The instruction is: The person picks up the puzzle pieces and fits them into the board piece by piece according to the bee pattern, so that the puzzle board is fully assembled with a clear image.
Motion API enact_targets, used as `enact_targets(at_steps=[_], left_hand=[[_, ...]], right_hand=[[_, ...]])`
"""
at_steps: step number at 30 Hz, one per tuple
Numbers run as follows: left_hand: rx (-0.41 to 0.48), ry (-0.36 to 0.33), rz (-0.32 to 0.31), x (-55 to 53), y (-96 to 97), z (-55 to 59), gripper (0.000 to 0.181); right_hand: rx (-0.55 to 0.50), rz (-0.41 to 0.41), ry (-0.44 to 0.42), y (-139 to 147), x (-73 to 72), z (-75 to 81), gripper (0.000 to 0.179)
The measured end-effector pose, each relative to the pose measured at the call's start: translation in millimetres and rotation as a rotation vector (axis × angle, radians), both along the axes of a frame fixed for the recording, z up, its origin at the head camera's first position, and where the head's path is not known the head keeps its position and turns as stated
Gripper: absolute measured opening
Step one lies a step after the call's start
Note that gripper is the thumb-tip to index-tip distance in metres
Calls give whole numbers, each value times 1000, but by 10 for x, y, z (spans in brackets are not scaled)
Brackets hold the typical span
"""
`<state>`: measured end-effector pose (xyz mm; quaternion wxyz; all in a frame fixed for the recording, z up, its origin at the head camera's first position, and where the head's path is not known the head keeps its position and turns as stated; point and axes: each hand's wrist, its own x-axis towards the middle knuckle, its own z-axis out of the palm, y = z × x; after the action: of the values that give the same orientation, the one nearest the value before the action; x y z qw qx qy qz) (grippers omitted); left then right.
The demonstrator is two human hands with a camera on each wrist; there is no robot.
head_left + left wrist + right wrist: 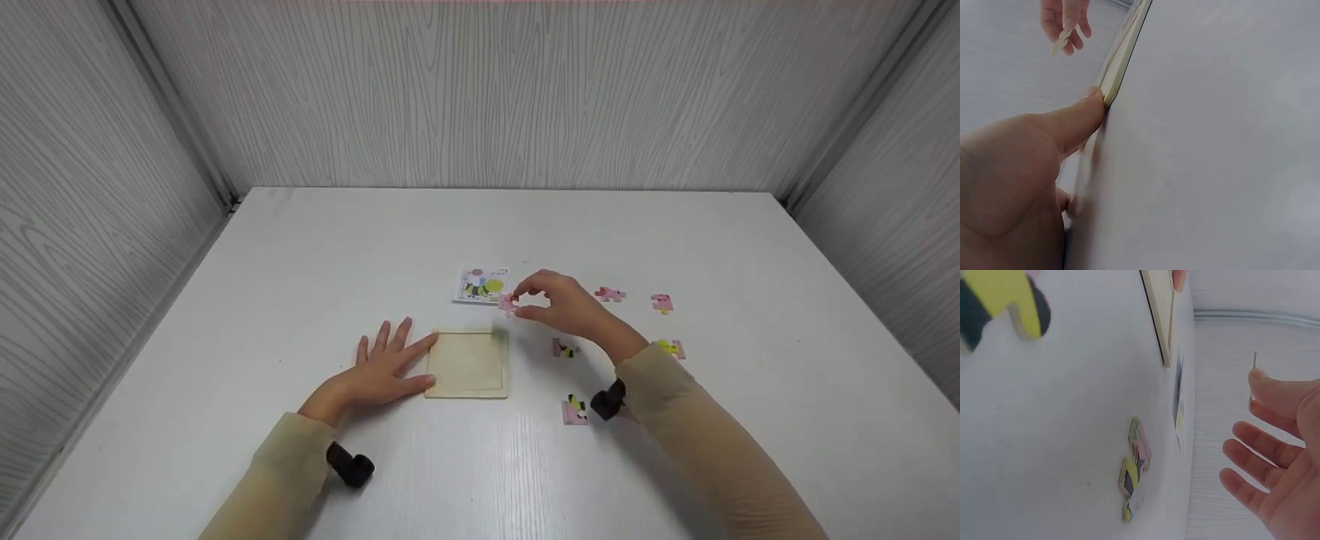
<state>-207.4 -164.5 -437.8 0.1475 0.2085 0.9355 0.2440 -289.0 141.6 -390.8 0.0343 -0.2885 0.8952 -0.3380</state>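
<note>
My left hand (382, 373) lies on the table with its fingers spread and straight. Its thumb and index fingertip touch the left edge of a square, shallow wooden puzzle tray (465, 364), which has no pieces in it. Raised above the table to the tray's upper right, my right hand (568, 306) pinches a pink puzzle piece (507, 303) between thumb and index finger. In the right wrist view that thin piece (1254, 360) is seen edge-on, and the other fingers are loosely bent. Behind the piece lies a picture card (480, 286) with a bee on it.
Several loose puzzle pieces lie to the right: a pink one (610, 294), another pink one (662, 303), a yellow one (673, 348), and two with bee stripes, one (564, 349) beyond the other (574, 411). The right forearm partly covers this area. Panelled walls (465, 97) enclose the table.
</note>
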Motion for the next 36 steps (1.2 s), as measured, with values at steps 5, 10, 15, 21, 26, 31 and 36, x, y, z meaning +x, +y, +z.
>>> enact_targets(at_steps=[5,10,15,21,26,31,36], left_hand=[[0,2,7,-1,9,-9,70],[2,8,7,-13,37,-12,69],[-1,1,8,-17,59,-5,69],[6,-11,15,-7,49,3,71],[15,-13,10,-9,43,-2,70],[14,-13,11,-2,48,-1,71],[11,-10,24,0,51,-6,72]], right_hand=[[4,11,-19,-128,76,-5,27],[24,30,-7,-259,156,-3,26],[45,76,-2,-376,222,-39,26],[99,95,-31,-517,263,-83,24],[160,103,-39,-623,279,-111,22],[233,97,-30,-698,285,-156,21],[259,98,-21,-758,284,-165,20]])
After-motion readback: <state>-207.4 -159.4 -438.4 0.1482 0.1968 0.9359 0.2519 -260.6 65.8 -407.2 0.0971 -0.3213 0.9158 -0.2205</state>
